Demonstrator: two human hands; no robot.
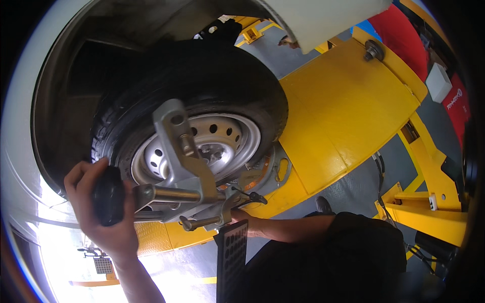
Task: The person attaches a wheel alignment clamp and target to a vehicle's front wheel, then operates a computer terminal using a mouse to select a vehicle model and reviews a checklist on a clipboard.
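Observation:
A metal wheel clamp (199,174), the kind used for wheel alignment, is held up against a silver steel wheel rim (247,136) inside a black tire (217,76). My left hand (103,222) wraps its fingers round the black knob (108,196) at the clamp's left end. On the clamp's near side hangs a dark target panel (232,260) with rows of round spots. My right hand (241,217) reaches in behind the clamp beside that panel, and its fingers are mostly hidden. Whether the clamp's arms touch the rim I cannot tell.
The tire stands on a yellow lift platform (348,106), inside a pale car's wheel arch. A grey turning plate (283,171) lies by the tire. Yellow lift framework (429,217) and dark cables (380,174) are at right. A second dotted panel (103,265) shows lower left.

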